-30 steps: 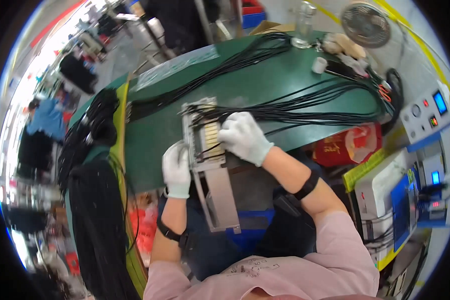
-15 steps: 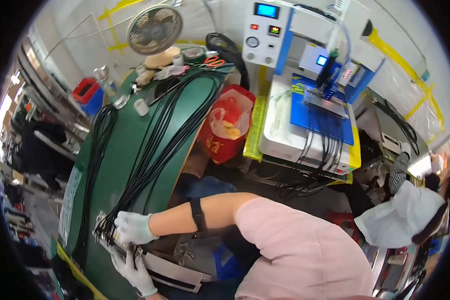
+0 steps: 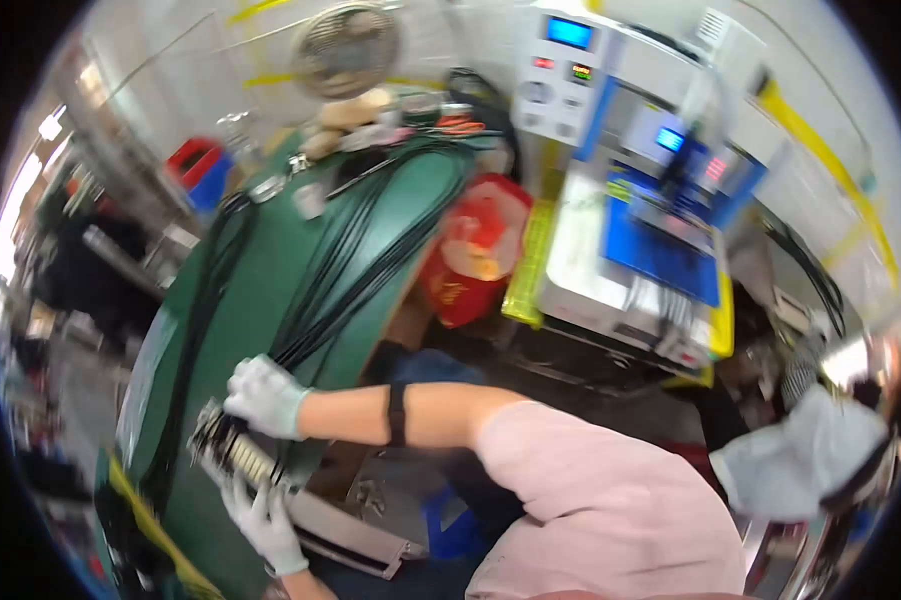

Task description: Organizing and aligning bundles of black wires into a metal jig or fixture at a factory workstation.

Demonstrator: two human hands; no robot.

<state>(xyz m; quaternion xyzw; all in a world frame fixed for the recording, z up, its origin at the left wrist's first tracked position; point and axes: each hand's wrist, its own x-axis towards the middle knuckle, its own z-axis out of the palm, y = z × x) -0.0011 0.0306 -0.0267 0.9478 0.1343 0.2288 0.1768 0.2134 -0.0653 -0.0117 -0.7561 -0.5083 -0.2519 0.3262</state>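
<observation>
Fixture (image 3: 252, 464) lies at a slant by the near edge of the green counter (image 3: 270, 275), low on the left of my view, its pale plate (image 3: 340, 532) reaching past that edge. Left of it, I see a black bundle (image 3: 208, 300) stretched up the counter. I have the gloved left hand (image 3: 264, 527) against the fixture's lower side, fingers parted; whether they clamp it, I cannot tell. The gloved right hand (image 3: 266, 398) is over its upper end, fingers curled beside black cables (image 3: 370, 278); blur keeps me from telling if it pinches any. Those cables run up the counter, right of a white cup (image 3: 309, 201). Further right, I get a red bag (image 3: 457, 285), a white machine (image 3: 610, 310) and a co-worker (image 3: 795, 455) in a pale top.
</observation>
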